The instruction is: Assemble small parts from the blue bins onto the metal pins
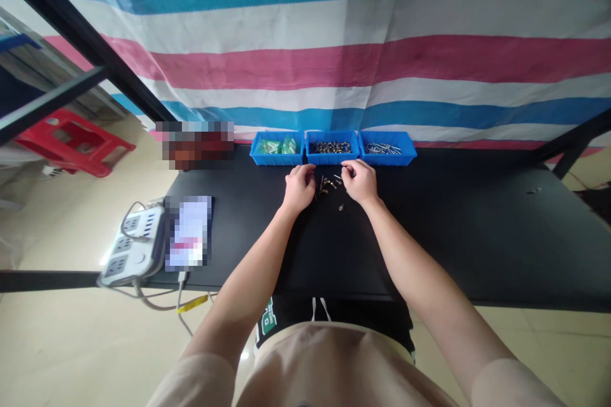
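Observation:
My left hand [300, 187] rests at the middle of the black table, its fingers curled with the tips together; what lies in them is too small to make out. Facing it, my right hand [359, 180] is closed in a pinch. A thin light-coloured metal piece [337, 177] shows at its fingertips, but whether it is held cannot be told. Between the hands lie several small brass-coloured metal parts [326, 184], and one more part [341, 207] sits apart, closer to me. Just behind the hands stands a blue bin [331, 158] of small brass and dark pieces.
A left blue bin [277, 159] holds green-tinted bags; a right blue bin [389, 159] holds thin metal pins. On the table's left are a power strip [136, 241] and a blurred phone-like device [189, 232] with cables. Striped sheeting [334, 63] hangs behind. Small bits [533, 191] lie far right.

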`<state>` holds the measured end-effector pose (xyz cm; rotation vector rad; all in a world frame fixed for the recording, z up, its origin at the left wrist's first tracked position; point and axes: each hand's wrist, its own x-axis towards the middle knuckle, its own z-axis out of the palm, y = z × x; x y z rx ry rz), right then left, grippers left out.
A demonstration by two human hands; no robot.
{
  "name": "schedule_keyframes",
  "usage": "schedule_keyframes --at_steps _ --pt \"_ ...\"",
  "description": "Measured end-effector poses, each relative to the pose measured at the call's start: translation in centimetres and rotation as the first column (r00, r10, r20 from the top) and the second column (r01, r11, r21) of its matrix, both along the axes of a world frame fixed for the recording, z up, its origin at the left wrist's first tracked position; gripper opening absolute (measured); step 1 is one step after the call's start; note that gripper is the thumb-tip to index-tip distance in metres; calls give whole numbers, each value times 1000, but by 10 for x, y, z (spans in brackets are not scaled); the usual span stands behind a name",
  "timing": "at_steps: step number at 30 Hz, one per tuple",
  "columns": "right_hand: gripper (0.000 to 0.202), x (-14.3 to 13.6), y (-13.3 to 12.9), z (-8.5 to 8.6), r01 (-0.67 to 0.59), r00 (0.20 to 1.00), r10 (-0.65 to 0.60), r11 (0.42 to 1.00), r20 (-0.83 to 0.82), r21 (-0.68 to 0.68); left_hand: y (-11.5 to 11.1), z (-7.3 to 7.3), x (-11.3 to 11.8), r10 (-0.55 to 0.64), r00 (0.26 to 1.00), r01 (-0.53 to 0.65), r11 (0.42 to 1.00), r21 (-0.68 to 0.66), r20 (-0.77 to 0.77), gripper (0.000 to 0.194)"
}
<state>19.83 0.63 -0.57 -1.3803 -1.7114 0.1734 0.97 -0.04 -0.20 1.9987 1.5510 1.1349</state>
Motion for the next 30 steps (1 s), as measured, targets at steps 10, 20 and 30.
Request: schedule_keyframes --at_steps 10,20,30 --pt "13 2 2 -3 45 989 -21 986 147 -162 -2 3 2 -19 997 16 999 -41 -68 28" --pt "14 0 1 -2 52 983 -12 975 185 -216 -4 4 4 -39 988 28 997 -74 -150 21" --pt "12 -2 0 -5 -4 988 35 980 149 -201 -4 6 5 -50 989 44 998 -43 -141 21"
